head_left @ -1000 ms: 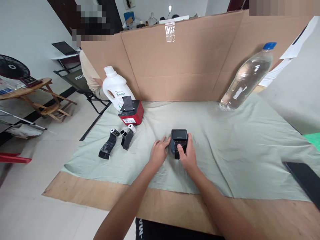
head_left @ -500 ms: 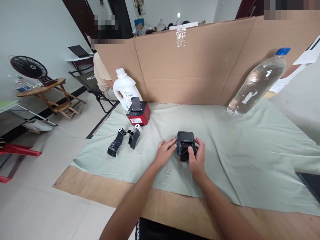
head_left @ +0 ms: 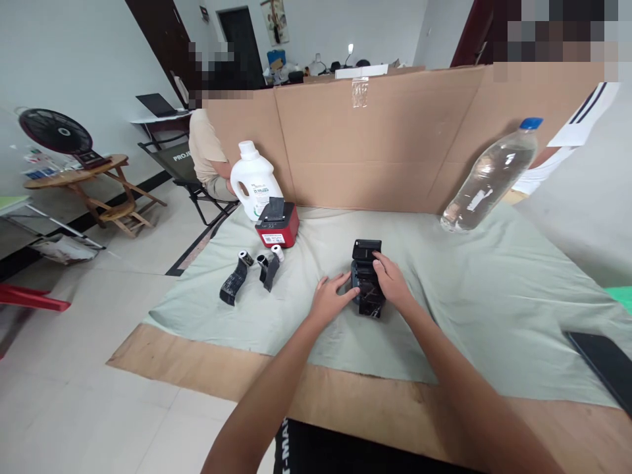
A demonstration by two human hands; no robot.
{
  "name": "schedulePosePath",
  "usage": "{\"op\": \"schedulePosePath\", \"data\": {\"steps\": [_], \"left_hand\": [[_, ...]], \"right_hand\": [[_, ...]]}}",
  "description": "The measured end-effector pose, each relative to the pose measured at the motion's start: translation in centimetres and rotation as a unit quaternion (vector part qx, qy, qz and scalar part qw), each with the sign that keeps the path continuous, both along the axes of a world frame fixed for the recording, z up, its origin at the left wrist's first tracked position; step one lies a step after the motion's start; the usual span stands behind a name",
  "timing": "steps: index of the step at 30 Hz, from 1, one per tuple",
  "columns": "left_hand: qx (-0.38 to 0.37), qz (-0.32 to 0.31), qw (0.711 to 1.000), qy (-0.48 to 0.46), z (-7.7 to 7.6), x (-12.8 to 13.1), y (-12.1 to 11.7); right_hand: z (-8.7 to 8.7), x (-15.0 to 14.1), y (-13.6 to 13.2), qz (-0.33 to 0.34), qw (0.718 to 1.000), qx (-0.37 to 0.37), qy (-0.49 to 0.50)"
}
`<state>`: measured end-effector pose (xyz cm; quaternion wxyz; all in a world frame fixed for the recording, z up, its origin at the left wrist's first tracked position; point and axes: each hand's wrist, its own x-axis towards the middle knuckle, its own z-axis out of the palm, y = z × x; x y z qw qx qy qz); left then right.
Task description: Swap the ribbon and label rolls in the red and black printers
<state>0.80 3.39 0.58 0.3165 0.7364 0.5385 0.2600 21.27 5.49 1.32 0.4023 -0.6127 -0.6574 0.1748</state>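
A small black portable printer point(head_left: 358, 280) stands on the green cloth with its lid point(head_left: 366, 250) raised at the back. From its front hangs a strip of dark printed paper point(head_left: 370, 307). My left hand point(head_left: 330, 300) steadies the printer from the left, thumb over its front edge and fingers along its side. At the upper right my right hand point(head_left: 394, 282) has thumb and fingers on the lid's right edge; part of the printer's right side is hidden behind it. Two dark curled paper rolls point(head_left: 233, 283) point(head_left: 269, 271) lie to the left.
Behind the rolls sits a red and black printer point(head_left: 279, 230), before a white detergent jug point(head_left: 257, 181). A tall water bottle point(head_left: 488, 178) leans against the cardboard screen point(head_left: 375, 151). A phone point(head_left: 602, 362) lies at the right edge. Two people are beyond the screen.
The printer's lid, closed before, is now up. My right hand has moved from the paper strip to the lid. My left thumb has come onto the printer's front. The view has shifted slightly.
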Motion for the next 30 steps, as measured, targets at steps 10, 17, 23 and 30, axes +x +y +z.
{"op": "schedulePosePath", "data": {"steps": [10,17,23,30], "left_hand": [[0.016,0.002,1.000,0.001,-0.3,0.0,-0.1],[0.020,-0.008,1.000,0.000,-0.1,-0.1,-0.2],[0.022,-0.009,1.000,-0.007,0.0,-0.1,-0.2],[0.033,0.025,0.999,-0.018,0.4,-0.1,-0.4]], "right_hand": [[5.8,-0.7,4.0,0.058,0.895,-0.211,-0.388],[6.6,-1.7,3.1,0.058,0.883,-0.212,-0.414],[9.9,0.1,3.5,0.070,0.922,-0.152,-0.348],[15.7,-7.6,1.6,0.172,0.967,-0.175,0.069]]}}
